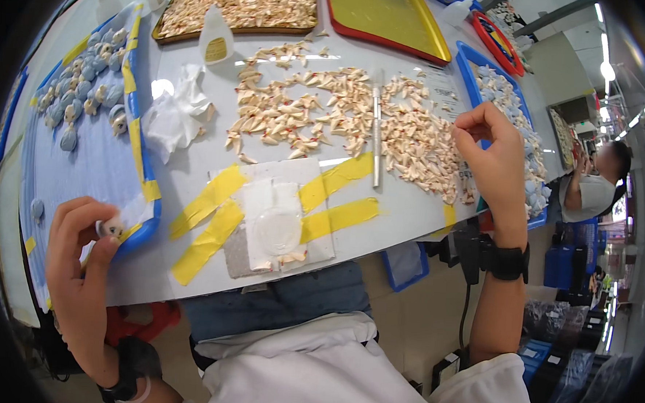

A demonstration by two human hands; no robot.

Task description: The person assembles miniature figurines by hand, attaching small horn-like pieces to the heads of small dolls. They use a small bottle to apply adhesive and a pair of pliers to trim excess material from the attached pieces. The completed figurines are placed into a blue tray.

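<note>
Seen from the head camera, the left hand sits at the near left corner of the white desk, its thumb and fingers pinching a small white piece right over the lower corner of a blue tray that is edged with yellow tape. That tray holds a cluster of small pale blue and white figures toward its far end, with one lying alone near the left edge. The right hand is raised over the right side of the desk, its fingertips pressed together near the edge of a broad scatter of small cream-coloured pieces; whether something tiny sits between them cannot be told. A thin metal tool lies lengthwise across that scatter. Near the front edge a white pad is fixed down with strips of yellow tape, and a round clear disc rests on it. A crumpled white tissue lies between the blue tray and the scatter, and a small glue bottle stands just beyond it. Farther back are a brown tray full of cream pieces and a yellow tray with a red rim. Another blue tray with pale figures lies behind the right hand. Both wrists wear black bands, and another person stands well off to the right.
</note>
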